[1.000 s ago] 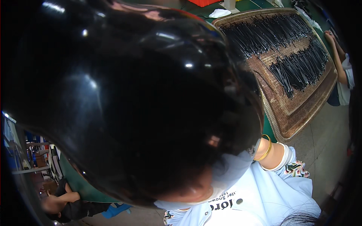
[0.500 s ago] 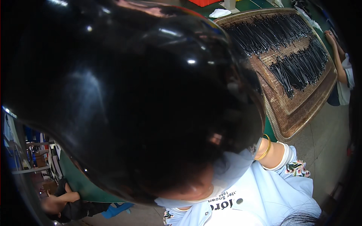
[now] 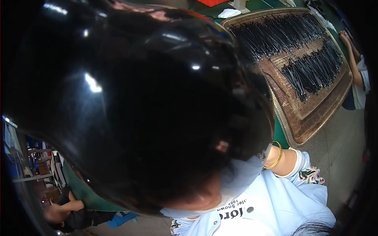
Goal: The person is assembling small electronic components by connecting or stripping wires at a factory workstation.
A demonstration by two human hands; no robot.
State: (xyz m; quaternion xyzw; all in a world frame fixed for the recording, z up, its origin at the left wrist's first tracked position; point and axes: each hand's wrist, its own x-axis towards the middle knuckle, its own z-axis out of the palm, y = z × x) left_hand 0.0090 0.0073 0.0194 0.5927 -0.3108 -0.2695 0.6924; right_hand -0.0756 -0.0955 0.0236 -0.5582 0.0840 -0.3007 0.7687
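Note:
A large glossy black curved object [image 3: 138,118] fills most of the head view, very close, and hides the work area. Its surface carries bright reflections, and I cannot make out what it is. My right forearm [image 3: 288,161], with a gold bangle [image 3: 278,155] at the wrist, reaches up behind it, so my right hand is hidden. Of my left arm only a patterned sleeve edge [image 3: 176,227] shows at the bottom; my left hand is hidden too. Whether either hand holds or touches anything cannot be seen.
Beyond my right arm lies a brown perforated tray [image 3: 311,124] bearing two rows of thin black strips [image 3: 315,69]. Another person's arm [image 3: 356,72] is at the far right. A person in dark clothes [image 3: 73,206] is at the lower left, beside the green table [image 3: 88,196].
The black object has shifted slightly to the left, and a bright reflection has appeared on it. My right wrist has moved a little left. The tray and strips look the same.

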